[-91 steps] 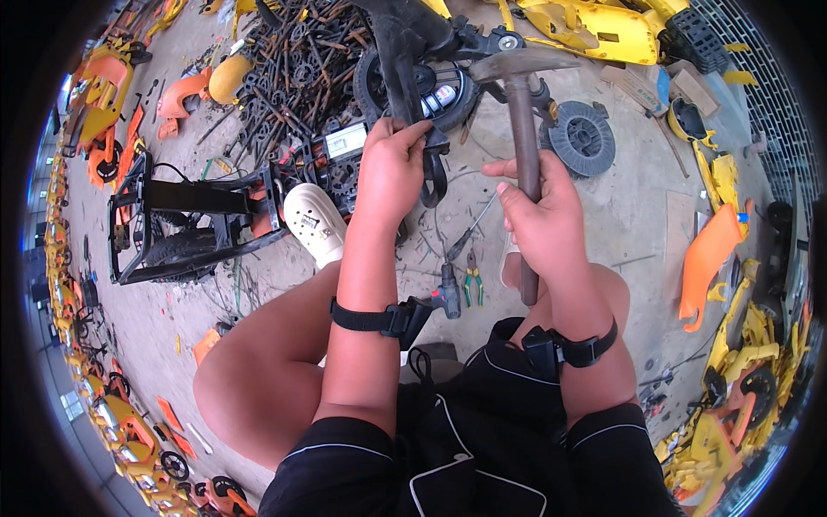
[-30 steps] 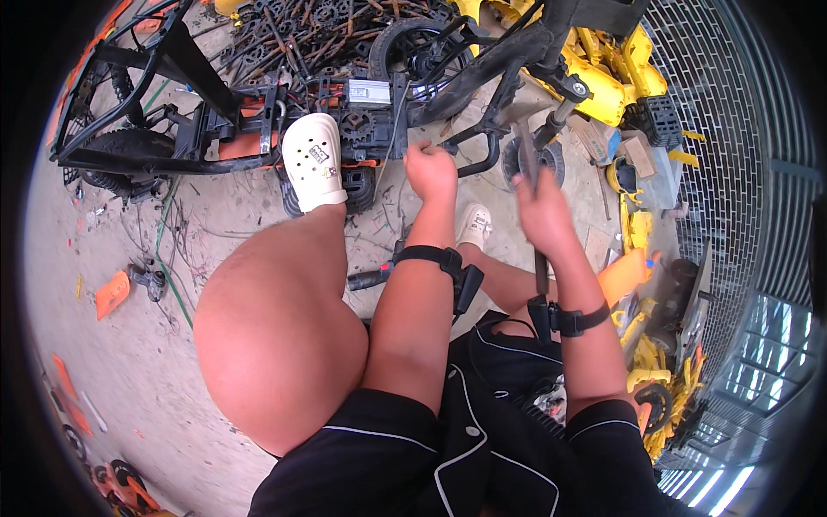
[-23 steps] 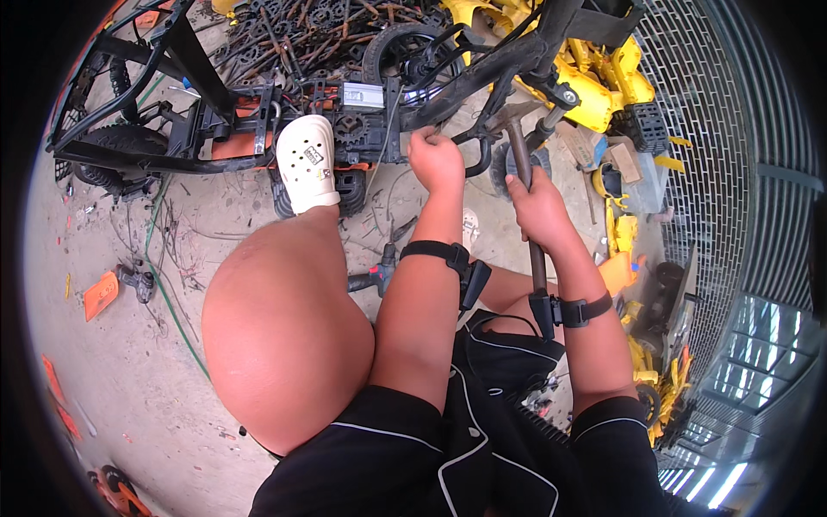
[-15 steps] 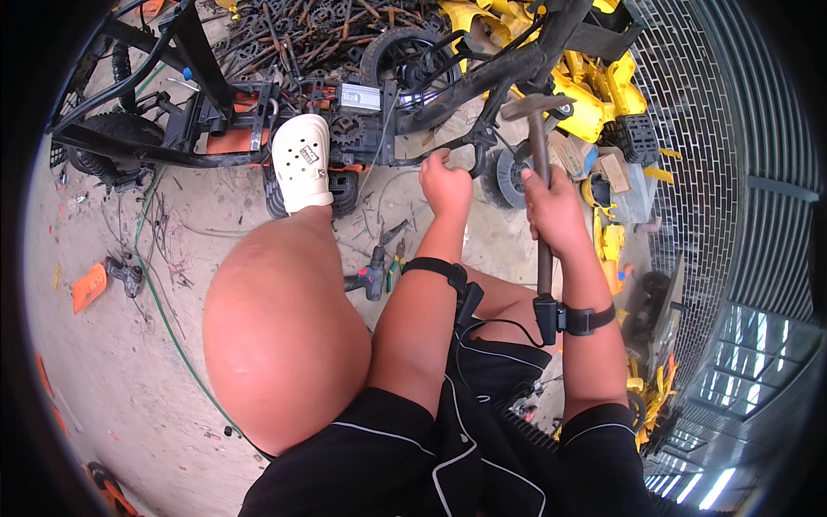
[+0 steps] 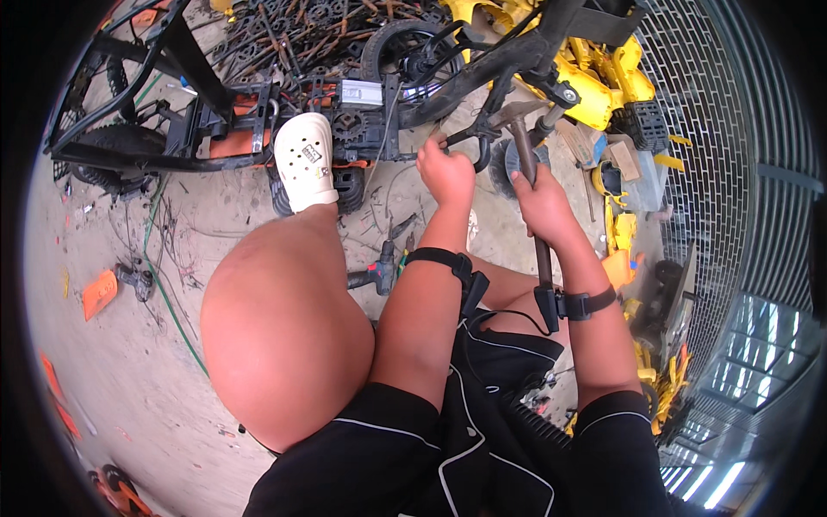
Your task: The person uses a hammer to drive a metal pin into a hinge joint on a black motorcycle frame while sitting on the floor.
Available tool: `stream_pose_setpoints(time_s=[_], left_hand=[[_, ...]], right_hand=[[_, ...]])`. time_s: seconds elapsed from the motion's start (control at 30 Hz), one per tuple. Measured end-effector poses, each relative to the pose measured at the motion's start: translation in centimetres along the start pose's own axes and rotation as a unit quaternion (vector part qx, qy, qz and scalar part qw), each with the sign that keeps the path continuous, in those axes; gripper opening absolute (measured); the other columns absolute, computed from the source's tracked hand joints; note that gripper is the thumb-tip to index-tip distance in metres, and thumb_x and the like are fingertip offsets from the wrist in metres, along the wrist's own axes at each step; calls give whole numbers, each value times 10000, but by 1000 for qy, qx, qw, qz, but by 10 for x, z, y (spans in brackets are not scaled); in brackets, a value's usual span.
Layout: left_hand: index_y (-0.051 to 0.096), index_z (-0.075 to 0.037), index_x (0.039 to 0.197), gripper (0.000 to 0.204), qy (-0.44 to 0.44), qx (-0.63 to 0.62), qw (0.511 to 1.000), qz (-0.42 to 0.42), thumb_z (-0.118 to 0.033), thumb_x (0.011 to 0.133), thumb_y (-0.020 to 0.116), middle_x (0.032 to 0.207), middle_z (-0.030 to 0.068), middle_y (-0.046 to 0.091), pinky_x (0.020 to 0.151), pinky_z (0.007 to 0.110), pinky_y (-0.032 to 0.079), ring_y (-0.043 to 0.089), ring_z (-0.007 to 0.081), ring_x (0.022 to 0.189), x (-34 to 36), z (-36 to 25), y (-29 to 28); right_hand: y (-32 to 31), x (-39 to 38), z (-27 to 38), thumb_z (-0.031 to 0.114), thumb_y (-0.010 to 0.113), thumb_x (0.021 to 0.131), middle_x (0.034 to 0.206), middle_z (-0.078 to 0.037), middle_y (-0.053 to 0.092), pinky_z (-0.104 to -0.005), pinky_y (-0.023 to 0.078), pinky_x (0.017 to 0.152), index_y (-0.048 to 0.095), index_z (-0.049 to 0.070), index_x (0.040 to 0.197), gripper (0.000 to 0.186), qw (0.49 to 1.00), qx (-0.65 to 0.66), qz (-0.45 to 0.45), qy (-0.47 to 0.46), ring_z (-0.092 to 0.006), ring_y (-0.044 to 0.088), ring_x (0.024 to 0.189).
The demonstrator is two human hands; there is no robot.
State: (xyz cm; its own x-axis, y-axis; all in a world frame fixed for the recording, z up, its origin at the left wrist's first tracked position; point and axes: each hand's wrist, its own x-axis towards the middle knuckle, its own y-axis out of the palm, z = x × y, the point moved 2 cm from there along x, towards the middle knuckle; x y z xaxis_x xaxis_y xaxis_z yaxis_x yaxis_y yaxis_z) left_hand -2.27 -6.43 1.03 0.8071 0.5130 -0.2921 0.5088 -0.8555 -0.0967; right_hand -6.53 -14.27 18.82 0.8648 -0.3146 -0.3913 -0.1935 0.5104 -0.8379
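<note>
My left hand has its fingers curled around the near end of a black metal bar on the dismantled scooter frame. My right hand grips the long handle of a hammer, whose head is over the bent black metal piece just right of my left hand; whether it touches is unclear. A white perforated clog on my left foot rests on the frame, beside a silver box fixed in it.
A power drill lies on the concrete below the frame; another tool is farther left, near an orange piece. Rusty metal parts are heaped behind. Yellow panels and cardboard crowd the right side, near a brick wall.
Since three seconds ago the view has turned and my left foot has come up onto the frame. Over the last half second the hammer head has tilted down and left toward the bar.
</note>
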Motion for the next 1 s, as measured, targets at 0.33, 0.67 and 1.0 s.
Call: stream_pose_setpoints(time_s=[0.33,0.67,1.0], left_hand=[[647,-33,1069,312,-1,-33,999,-9,10,778,542,1080,161,627,969,460,433,562,368,1077,-12,4,11],[649,-25,1048,281,7,-34,999,-33,17,791,542,1047,164,626,931,464,446,576,356,1022,1,1,3],[661,-31,1025,253,20,-43,998,-49,6,803,544,1014,147,643,916,450,459,597,349,989,1,-5,13]], right_hand=[[-26,-10,-8,363,609,996,658,-40,539,-306,423,387,552,12,1033,358,988,139,-57,-18,-140,500,431],[19,10,-47,331,573,994,820,-327,651,-541,521,738,524,-67,1025,402,994,-31,-96,-49,-506,658,806],[-2,6,-34,332,620,976,753,-201,641,-409,506,542,542,-24,1038,370,998,36,-35,-36,-315,650,607]])
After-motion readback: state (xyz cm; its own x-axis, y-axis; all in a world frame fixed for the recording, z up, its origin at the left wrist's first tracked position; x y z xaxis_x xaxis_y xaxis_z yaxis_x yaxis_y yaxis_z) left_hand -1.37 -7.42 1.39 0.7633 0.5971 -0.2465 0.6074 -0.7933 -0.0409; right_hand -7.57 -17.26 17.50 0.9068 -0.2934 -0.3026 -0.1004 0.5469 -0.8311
